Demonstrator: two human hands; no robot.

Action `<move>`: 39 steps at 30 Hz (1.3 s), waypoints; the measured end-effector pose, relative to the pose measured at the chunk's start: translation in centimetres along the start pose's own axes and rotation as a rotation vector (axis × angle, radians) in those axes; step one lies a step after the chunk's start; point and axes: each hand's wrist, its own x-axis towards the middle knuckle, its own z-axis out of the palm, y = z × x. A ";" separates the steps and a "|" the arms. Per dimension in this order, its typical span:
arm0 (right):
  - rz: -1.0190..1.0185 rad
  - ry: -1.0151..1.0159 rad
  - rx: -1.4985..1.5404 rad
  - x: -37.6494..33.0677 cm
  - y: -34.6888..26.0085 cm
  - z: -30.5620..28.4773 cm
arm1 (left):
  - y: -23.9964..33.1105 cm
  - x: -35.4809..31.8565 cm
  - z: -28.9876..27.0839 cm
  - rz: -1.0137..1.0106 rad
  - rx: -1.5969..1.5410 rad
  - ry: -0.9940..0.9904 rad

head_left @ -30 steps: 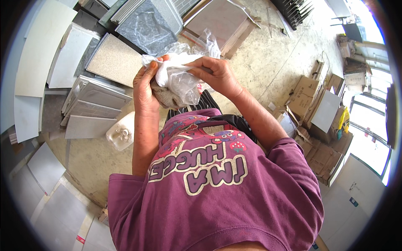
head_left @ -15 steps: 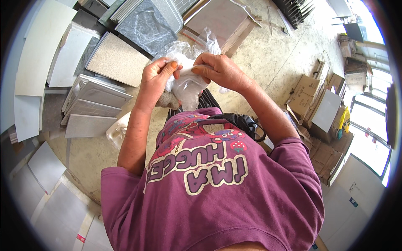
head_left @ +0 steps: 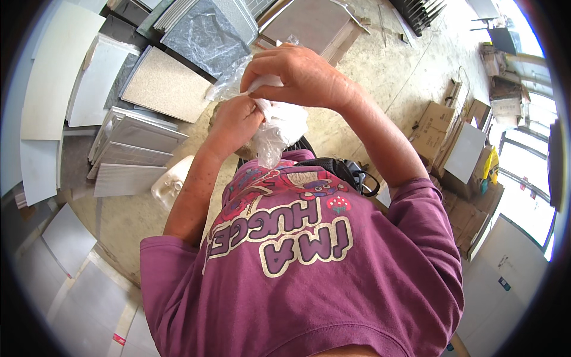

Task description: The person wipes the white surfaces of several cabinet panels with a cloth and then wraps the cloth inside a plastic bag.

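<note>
Both hands are on a crumpled clear plastic bag (head_left: 284,128) in front of my body. My left hand (head_left: 236,122) is closed around its gathered part, with the fingers curled in. Just above it, my right hand (head_left: 294,74) pinches the twisted plastic between thumb and fingers. Loose film (head_left: 229,83) sticks out past the hands on the far left side. The fuller, whitish part of the bag hangs toward my shirt. I cannot make out what is inside it, if anything.
Stacked tiles (head_left: 166,83) and grey panels (head_left: 134,140) stand at the left. A translucent plastic jug (head_left: 172,181) sits on the floor beside my left forearm. Cardboard boxes (head_left: 433,134) are piled at the right. A flat slab on cardboard (head_left: 309,27) lies ahead.
My right hand has moved left and over the left hand, which has lowered slightly and closed tighter. The bag's neck is now bunched and twisted between them.
</note>
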 end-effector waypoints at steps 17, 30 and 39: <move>0.168 0.169 -0.224 -0.8 1.4 2.1 | -3.2 0.4 0.2 -0.063 -0.851 0.062; 0.481 0.280 0.364 -2.0 2.5 6.1 | -3.0 -0.2 0.6 -0.052 -0.951 0.251; 0.350 0.200 0.215 -2.9 -0.3 7.2 | -5.5 -1.7 -0.1 -0.141 -1.030 0.110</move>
